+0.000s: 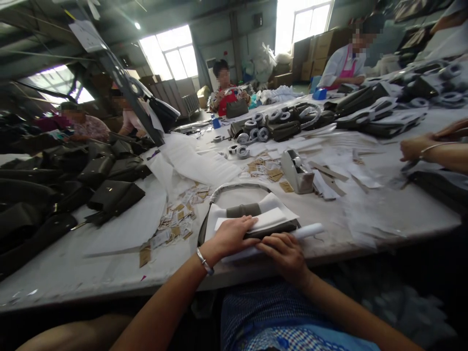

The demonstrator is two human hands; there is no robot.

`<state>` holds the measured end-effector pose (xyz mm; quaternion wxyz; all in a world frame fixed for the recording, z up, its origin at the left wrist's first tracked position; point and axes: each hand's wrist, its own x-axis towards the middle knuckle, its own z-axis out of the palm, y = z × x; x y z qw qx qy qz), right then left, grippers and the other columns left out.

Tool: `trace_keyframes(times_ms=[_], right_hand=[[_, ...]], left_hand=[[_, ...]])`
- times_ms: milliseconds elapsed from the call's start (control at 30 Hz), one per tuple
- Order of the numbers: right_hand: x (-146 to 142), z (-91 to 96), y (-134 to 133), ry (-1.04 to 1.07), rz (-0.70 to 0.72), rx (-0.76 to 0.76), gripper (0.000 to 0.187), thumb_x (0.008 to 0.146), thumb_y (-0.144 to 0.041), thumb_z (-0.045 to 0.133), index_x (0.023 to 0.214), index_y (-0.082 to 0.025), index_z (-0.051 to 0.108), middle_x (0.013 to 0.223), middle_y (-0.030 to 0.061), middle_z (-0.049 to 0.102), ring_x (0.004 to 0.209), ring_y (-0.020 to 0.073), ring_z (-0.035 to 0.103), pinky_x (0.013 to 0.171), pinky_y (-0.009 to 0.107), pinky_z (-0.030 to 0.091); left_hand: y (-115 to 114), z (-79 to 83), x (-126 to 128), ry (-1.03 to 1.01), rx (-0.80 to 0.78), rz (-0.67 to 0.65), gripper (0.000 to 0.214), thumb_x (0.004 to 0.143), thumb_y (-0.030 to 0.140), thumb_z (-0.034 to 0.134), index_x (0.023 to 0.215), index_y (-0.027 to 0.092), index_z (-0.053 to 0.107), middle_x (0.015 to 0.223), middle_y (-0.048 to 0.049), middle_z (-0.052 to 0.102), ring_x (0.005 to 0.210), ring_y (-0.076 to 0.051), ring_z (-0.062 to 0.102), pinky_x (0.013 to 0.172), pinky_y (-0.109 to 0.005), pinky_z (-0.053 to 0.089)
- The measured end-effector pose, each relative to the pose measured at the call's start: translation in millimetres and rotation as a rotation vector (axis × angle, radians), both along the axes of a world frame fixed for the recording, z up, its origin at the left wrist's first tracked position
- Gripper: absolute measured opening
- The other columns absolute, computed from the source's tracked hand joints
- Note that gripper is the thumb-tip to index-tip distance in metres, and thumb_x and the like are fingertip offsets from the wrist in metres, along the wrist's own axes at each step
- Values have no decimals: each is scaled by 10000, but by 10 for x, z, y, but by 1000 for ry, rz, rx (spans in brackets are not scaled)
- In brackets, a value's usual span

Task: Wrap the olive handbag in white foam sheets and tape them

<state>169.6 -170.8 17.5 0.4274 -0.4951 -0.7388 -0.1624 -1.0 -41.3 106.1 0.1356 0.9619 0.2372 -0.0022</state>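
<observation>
A dark handbag [245,211] partly wrapped in white paper [268,218] lies at the near edge of the table [383,214], its grey handle [234,187] arching away from me. My left hand [230,236], with a silver bracelet at the wrist, lies flat on the paper over the bag, fingers stretched out. My right hand [285,253] rests on the bag's near edge beside it, fingers curled down onto the paper and the bag.
A tape dispenser [298,171] stands behind the bag. Small paper tags [179,214] lie scattered to the left. Piles of dark bags [73,190] fill the left side and far right. Another person's hand [415,147] rests at the right; other people sit further back.
</observation>
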Motion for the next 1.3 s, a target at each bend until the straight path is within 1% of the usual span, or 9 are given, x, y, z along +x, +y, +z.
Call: trace_keyframes(times_ms=[200, 333, 400, 533, 667, 800, 933, 1100, 1300], right_hand=[[-41, -140, 94, 33, -2, 23, 261, 995, -164, 540, 1148, -286, 713, 1022, 19, 730, 981, 191, 620, 919, 363, 439], [-45, -162, 112, 49, 12, -10, 308, 1000, -128, 507, 1219, -252, 684, 1044, 36, 728, 999, 198, 621, 932, 368, 438], [-39, -164, 99, 58, 19, -34, 333, 998, -119, 501, 1246, -261, 670, 1056, 33, 726, 1002, 197, 622, 929, 366, 449], [144, -111, -59, -5, 60, -146, 330, 982, -175, 575, 1300, -245, 631, 1149, 46, 714, 1068, 217, 618, 987, 405, 447], [526, -2, -268, -86, -131, -178, 336, 948, -180, 641, 1280, -234, 636, 1175, 53, 713, 1111, 259, 608, 1033, 459, 416], [728, 74, -307, -134, -249, -166, 204, 959, -188, 612, 1144, -212, 695, 1110, 73, 724, 1039, 267, 629, 975, 448, 450], [651, 96, -252, -124, -281, -162, 152, 959, -196, 595, 1049, -202, 717, 1019, 78, 723, 947, 251, 641, 887, 400, 475], [439, 91, -178, -88, -221, -131, 171, 944, -110, 584, 1017, -208, 704, 984, 44, 727, 938, 235, 629, 886, 388, 453], [320, -31, -108, -31, -152, -92, 229, 959, -71, 539, 1017, -211, 710, 974, 38, 726, 938, 225, 617, 908, 381, 476]], left_hand=[[-28, -21, -87, -34, -107, 55, 601, 924, 392, 553, 1481, 210, 422, 1539, -92, 441, 1413, -234, 430, 1161, -379, 378], [-13, -64, -150, -41, -212, 26, 829, 796, 414, 688, 1525, 210, 350, 1594, -102, 343, 1454, -262, 360, 1187, -384, 339], [-14, -115, -176, -78, -213, 22, 890, 765, 422, 722, 1536, 228, 322, 1609, -99, 315, 1463, -272, 344, 1188, -405, 340], [-18, -208, -197, -116, -186, 19, 834, 797, 333, 705, 1532, 265, 316, 1607, -83, 328, 1464, -252, 347, 1182, -418, 353], [-13, -230, -188, -108, -172, 10, 850, 786, 283, 718, 1532, 279, 312, 1608, -76, 327, 1468, -244, 338, 1193, -418, 340], [-26, -202, -176, -94, -158, 25, 847, 780, 254, 721, 1529, 266, 324, 1606, -83, 330, 1467, -246, 340, 1191, -413, 344], [-34, -181, -175, -95, -166, 36, 867, 763, 291, 741, 1526, 281, 330, 1601, -79, 337, 1461, -257, 351, 1181, -428, 360], [-41, -187, -165, -108, -146, 55, 906, 741, 427, 785, 1521, 282, 347, 1594, -83, 354, 1449, -268, 374, 1177, -425, 364], [-115, -232, -115, -99, -64, 101, 881, 743, 375, 807, 1503, 252, 378, 1582, -102, 377, 1442, -273, 384, 1168, -421, 385]])
